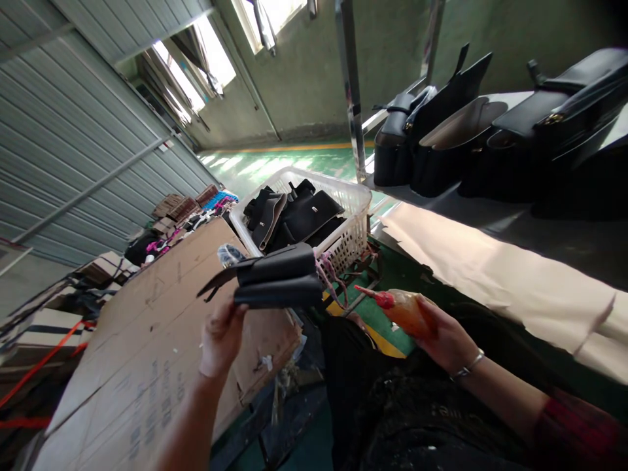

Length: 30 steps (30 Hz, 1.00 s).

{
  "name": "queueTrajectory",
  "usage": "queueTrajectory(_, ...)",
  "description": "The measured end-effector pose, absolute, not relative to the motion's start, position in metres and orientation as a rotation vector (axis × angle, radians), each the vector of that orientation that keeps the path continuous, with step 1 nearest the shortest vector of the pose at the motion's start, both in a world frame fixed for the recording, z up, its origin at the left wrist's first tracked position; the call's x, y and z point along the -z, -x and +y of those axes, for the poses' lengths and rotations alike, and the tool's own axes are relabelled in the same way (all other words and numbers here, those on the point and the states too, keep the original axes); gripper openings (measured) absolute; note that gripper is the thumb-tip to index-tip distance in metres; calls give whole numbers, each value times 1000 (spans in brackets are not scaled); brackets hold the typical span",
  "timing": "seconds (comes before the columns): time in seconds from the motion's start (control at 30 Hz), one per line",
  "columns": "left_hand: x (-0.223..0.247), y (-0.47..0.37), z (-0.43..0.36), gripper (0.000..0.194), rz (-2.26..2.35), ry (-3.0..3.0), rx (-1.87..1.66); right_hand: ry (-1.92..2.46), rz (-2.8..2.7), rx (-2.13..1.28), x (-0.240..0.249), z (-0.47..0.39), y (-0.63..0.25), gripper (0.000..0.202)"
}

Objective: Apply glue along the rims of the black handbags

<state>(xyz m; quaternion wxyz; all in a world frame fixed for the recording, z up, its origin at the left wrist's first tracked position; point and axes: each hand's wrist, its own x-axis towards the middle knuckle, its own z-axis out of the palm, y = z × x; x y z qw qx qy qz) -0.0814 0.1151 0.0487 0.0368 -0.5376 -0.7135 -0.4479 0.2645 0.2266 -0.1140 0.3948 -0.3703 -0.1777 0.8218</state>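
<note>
My left hand (223,333) is closed on the near left edge of a black leather bag piece (277,278), holding it up above the cardboard-covered table. The piece looks folded, with a flap sticking out to the left. In my right hand (444,337) is an orange squeeze bottle (407,314) with a red pointed nozzle. Its tip points left towards the bag piece, with a gap between them. My fingers wrap round the bottle's body.
A white plastic basket (360,209) with black bag pieces stands just beyond the cardboard tabletop (147,353). At right, black bags (530,137) line a shelf with a metal post (350,91). Brown paper (490,261) hangs below them. Stacked goods (176,209) lie at far left.
</note>
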Motion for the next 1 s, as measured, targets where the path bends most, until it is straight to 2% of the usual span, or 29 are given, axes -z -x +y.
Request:
queueTrajectory(0.1, -95, 93, 166, 33, -2053, 1507, 2033, 953, -473, -2053, 111, 225, -265, 24)
queueTrajectory(0.17, -128, 98, 192, 36, -1925, 1465, 2217, 966, -473, -2053, 109, 223, -265, 25)
queueTrajectory(0.3, -184, 109, 198, 26, -1710, 1435, 2245, 966, -482, -2094, 105, 221, -269, 29)
queueTrajectory(0.4, -201, 117, 171, 19, -1816, 1455, 2161, 972, -488, -2096, 101, 221, -274, 29)
queueTrajectory(0.5, -184, 122, 143, 29, -2071, 1288, 2115, 1000, -498, -2096, 99, 219, -276, 30)
queueTrajectory(0.63, -122, 119, 119, 53, -2233, 1090, 2221, 1030, -592, -2122, 98, 216, -269, 32)
queueTrajectory(0.73, -78, 108, 99, 49, -2343, 837, 2332, 1045, -659, -2126, 94, 214, -261, 33)
queueTrajectory(0.87, -46, 94, 68, 54, -2646, 729, 2466, 1060, -668, -2127, 87, 215, -252, 34)
queueTrajectory(1.0, -26, 96, 46, 36, -2769, 776, 2474, 1075, -638, -2117, 85, 216, -245, 36)
